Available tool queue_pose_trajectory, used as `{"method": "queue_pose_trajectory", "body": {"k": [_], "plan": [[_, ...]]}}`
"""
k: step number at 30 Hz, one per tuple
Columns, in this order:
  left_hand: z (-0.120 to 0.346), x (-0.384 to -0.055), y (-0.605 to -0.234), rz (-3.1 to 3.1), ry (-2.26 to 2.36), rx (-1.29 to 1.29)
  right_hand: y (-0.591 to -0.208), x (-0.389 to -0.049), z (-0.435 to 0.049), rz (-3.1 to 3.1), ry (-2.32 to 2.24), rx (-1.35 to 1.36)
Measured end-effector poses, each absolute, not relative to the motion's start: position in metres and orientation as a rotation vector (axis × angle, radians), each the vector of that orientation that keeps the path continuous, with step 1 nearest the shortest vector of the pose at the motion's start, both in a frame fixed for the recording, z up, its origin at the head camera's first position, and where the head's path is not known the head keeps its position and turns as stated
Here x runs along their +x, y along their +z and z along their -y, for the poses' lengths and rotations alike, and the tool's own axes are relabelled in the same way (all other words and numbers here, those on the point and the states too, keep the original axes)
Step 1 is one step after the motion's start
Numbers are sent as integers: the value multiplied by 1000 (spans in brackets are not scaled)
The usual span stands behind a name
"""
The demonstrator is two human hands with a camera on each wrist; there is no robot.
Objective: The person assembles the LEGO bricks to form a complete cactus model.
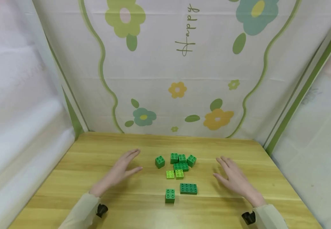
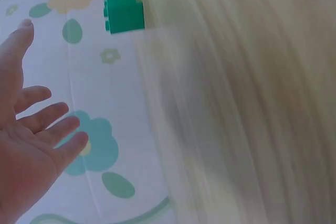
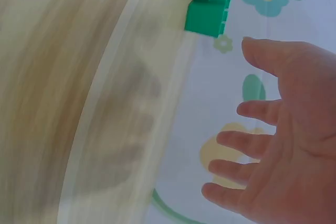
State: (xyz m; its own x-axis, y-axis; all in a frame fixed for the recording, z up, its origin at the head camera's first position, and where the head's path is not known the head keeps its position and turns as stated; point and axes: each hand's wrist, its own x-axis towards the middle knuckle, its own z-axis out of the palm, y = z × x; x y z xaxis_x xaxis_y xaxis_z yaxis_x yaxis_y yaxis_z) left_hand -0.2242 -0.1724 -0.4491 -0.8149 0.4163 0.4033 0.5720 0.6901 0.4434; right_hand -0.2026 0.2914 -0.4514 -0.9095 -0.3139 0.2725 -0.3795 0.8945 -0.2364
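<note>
In the head view my left hand [image 1: 121, 170] hovers over the table left of a group of toy building bricks, its fingers straight and thumb apart. My right hand [image 1: 233, 176] mirrors it on the right, palm turned inward, holding nothing. Nearest the left hand is a green brick [image 1: 160, 162]. Closest to the right hand is another green brick [image 1: 191, 161], beside two more at the back. A long green brick [image 1: 181, 167] lies in front of these, then two lime bricks [image 1: 170, 174]. Toward me sit a long dark green brick [image 1: 188, 188] and a square green brick [image 1: 169, 196].
The wooden table [image 1: 136, 213] meets a white flowered cloth backdrop [image 1: 154, 63] at its far edge. White cloth walls [image 1: 25, 105] stand on both sides. Black wrist devices [image 1: 102, 210] sit at the cuffs of the pale sleeves [image 1: 80, 212].
</note>
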Motion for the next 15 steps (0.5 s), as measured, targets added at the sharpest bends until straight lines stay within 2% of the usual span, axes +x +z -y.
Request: {"method": "queue_pose_trajectory", "body": {"k": [15], "plan": [[152, -207, -452, 2614, -1227, -877, -452, -190, -269, 2812, 658, 610]]}}
